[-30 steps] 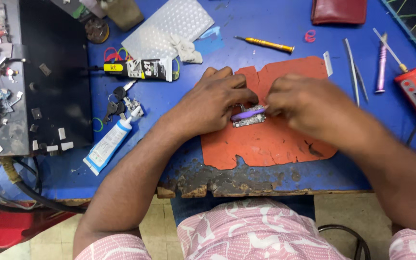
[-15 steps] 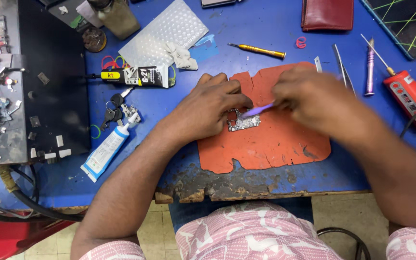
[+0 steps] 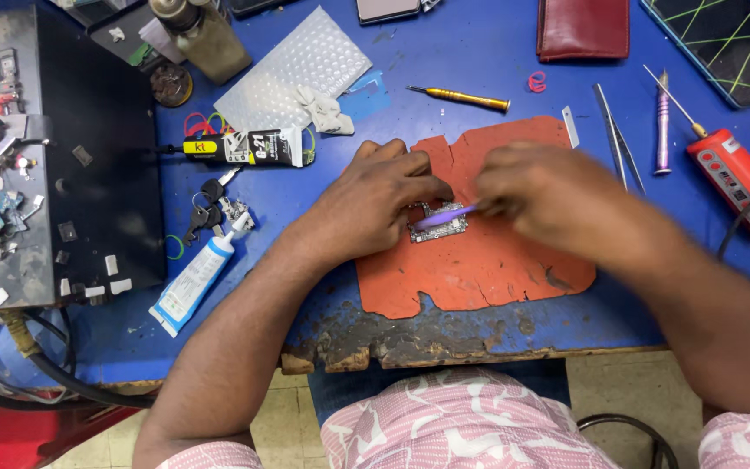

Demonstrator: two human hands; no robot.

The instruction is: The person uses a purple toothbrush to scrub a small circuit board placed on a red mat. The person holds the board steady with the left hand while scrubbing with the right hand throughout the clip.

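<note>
The left hand [image 3: 373,204] pins a small circuit board [image 3: 437,224] on the orange mat [image 3: 479,269]; the blurred right hand [image 3: 538,193] grips a purple tool [image 3: 444,215] against it. A slip could likely gouge the board.

Inventory of items showing on the blue bench [image 3: 479,52]: 2 hands are working, the left hand [image 3: 375,204] and the right hand [image 3: 549,200], over 1 small circuit board [image 3: 437,227], which is lying on 1 orange mat [image 3: 479,269]. 1 purple tool [image 3: 444,217] is resting across the board. 2 tubes are lying at left: 1 black-and-yellow tube [image 3: 240,148] and 1 white-and-blue tube [image 3: 194,280]. 2 screwdrivers are showing: 1 yellow screwdriver [image 3: 459,98] and 1 purple screwdriver [image 3: 662,122]. 1 pair of tweezers [image 3: 614,139], 1 red handheld device [image 3: 735,181], 1 dark red wallet [image 3: 583,28], 1 bunch of keys [image 3: 210,204] and 1 bubble-wrap sheet [image 3: 297,69] are also lying there.
</note>
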